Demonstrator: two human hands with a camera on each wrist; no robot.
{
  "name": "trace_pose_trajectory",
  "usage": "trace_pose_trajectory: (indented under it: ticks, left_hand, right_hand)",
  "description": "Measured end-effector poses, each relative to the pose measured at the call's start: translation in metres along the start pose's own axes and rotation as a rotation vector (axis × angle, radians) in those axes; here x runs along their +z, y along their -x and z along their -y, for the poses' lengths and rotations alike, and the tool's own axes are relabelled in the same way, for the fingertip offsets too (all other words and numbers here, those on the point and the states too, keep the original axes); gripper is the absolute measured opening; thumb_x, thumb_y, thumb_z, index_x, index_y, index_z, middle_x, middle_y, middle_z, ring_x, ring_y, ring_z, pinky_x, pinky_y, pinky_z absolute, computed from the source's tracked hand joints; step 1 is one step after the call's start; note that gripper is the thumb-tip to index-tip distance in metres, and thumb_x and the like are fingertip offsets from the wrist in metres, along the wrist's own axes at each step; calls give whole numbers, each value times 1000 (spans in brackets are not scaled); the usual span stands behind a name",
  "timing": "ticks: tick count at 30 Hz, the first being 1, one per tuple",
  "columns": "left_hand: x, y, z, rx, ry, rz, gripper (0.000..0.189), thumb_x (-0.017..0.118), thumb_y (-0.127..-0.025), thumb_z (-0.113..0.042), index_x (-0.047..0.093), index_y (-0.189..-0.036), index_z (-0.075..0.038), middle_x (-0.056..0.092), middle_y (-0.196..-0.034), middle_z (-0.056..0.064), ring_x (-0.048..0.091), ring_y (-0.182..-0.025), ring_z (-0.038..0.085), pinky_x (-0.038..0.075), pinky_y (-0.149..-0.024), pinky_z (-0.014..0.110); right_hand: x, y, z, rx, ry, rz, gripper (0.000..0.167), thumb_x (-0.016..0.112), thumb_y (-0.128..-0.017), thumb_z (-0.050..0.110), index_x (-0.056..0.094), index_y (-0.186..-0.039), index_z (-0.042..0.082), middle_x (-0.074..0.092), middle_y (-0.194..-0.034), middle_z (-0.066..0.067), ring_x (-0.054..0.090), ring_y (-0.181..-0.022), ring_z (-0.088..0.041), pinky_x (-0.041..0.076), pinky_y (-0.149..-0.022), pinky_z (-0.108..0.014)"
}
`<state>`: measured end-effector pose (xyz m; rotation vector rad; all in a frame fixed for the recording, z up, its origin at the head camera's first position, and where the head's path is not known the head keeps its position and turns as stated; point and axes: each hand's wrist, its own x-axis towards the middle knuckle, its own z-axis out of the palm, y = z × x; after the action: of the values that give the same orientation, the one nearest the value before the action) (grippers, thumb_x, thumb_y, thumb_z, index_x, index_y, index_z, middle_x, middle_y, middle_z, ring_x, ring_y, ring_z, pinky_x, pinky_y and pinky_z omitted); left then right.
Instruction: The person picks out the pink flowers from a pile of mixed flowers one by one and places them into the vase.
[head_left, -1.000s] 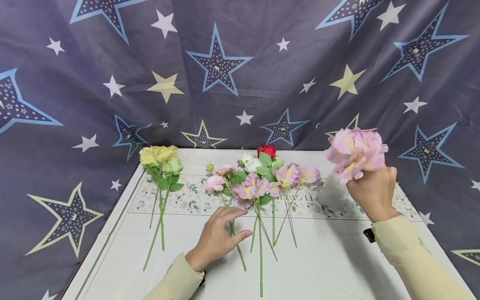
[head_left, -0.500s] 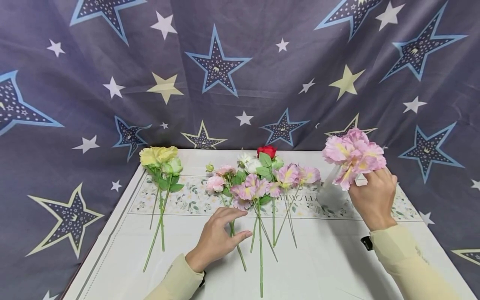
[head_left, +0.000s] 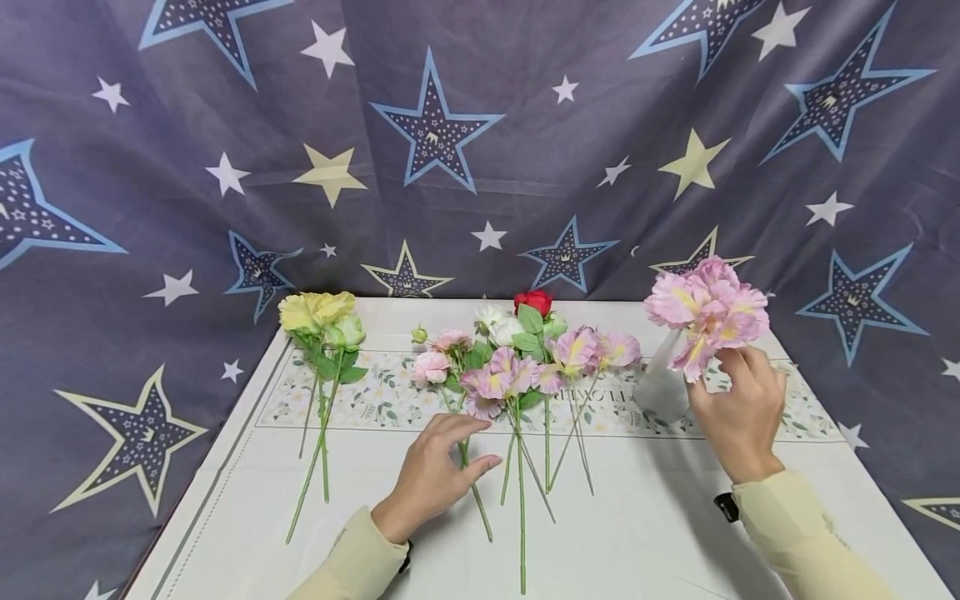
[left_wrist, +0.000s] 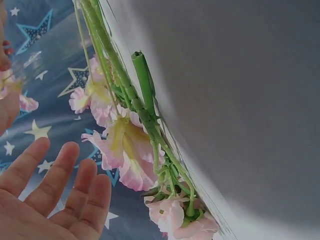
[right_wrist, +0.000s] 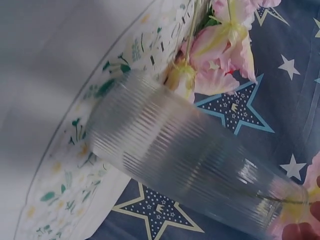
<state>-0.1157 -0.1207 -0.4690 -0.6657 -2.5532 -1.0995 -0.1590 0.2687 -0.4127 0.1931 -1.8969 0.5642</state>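
Note:
In the head view my right hand [head_left: 738,408] is at the far right, just under a large pink iris-like flower [head_left: 708,312], its fingers curled at the base of the bloom. The flower sits over the mouth of a clear ribbed vase [right_wrist: 165,145], which stands upright on the table. The right wrist view shows a thin stem inside the vase's neck and fingertips [right_wrist: 300,231] right at the rim. My left hand [head_left: 442,467], fingers spread and relaxed, hovers by the stems of several pink flowers [head_left: 498,379] and holds nothing.
Yellow and pale green flowers [head_left: 318,312] lie at the table's left. A red rose [head_left: 534,302], white roses [head_left: 501,323] and more pink flowers [head_left: 592,350] lie in the middle, stems toward me. Behind the white table [head_left: 615,542] hangs a star-patterned curtain [head_left: 495,150].
My right hand has shifted lower and slightly left beneath the bloom. The pink flower tilted and came slightly left, then stayed nearly still. My left hand has barely moved.

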Motion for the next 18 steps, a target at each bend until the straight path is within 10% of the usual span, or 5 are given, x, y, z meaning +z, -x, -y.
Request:
trace_pose_trajectory:
  ticks: [18]
  left_hand:
    - [2,-1,4,-67,-89,-40,42,86,-84,-33,75,-120,-14,72,-120,4,65,-114,25,56,-92,47]
  right_hand:
    - [5,36,17,-9,-36,74,18,74,-81,18,74,-88,2,68,-82,-19,60,-67,-33,29,-63,-42]
